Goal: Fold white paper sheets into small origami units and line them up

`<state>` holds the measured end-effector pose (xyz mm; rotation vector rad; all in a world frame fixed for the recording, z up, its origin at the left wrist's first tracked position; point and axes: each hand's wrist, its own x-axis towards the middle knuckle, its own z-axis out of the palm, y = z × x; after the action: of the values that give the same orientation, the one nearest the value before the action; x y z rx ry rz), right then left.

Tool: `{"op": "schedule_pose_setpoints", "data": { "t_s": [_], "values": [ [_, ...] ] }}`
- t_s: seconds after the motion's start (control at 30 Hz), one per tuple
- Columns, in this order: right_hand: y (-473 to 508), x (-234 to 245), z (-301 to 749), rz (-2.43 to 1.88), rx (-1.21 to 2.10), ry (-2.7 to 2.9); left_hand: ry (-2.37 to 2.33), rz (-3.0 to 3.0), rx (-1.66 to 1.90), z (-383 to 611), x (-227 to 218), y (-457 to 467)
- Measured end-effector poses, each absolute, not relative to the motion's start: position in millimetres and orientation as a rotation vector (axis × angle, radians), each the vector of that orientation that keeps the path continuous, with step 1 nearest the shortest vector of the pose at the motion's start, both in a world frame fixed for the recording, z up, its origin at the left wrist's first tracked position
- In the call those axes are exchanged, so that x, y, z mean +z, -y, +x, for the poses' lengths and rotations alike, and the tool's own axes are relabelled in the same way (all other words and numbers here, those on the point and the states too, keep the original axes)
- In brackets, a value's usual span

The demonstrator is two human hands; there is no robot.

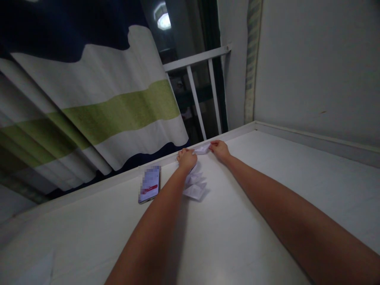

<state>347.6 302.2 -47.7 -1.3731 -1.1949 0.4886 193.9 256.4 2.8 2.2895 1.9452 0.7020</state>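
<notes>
Small white folded paper (202, 149) spans the gap between my two hands, close to the raised back edge of the white surface. My right hand (219, 150) pinches its right end between thumb and fingertips. At the other end, my left hand (187, 159) is closed with curled fingers against the paper; its fingertips are partly hidden. Below my left hand, several more white folded paper pieces (195, 187) lie in an overlapping row, the upper ones partly covered by that hand. A phone (150, 184) with its screen lit lies to the left of my left forearm.
A raised ledge (175, 157) runs along the back of the white surface (225, 237). Behind it hangs a blue, white and green curtain (118, 111), beside a white window railing (196, 59). A wall (320, 71) closes off the right side.
</notes>
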Motion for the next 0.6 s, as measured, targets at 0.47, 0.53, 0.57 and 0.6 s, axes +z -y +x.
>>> {"op": "schedule_pose_setpoints", "data": {
  "t_s": [0.47,0.53,0.57,0.6],
  "values": [
    [-270.8,-28.9,342.3,-1.56,0.324,1.404,-1.947,2.341,0.729,176.0,25.6,-256.8],
    [-269.0,-27.8,341.2,-1.583,0.301,1.412,-1.95,2.339,0.76,166.4,28.8,-253.1],
    [-267.9,-27.3,340.6,-1.59,0.292,1.413,-1.948,2.34,0.778,160.6,29.9,-250.8],
    [-266.7,-26.8,340.2,-1.595,0.285,1.412,-1.943,2.342,0.801,154.0,30.6,-248.3]
  ]
}}
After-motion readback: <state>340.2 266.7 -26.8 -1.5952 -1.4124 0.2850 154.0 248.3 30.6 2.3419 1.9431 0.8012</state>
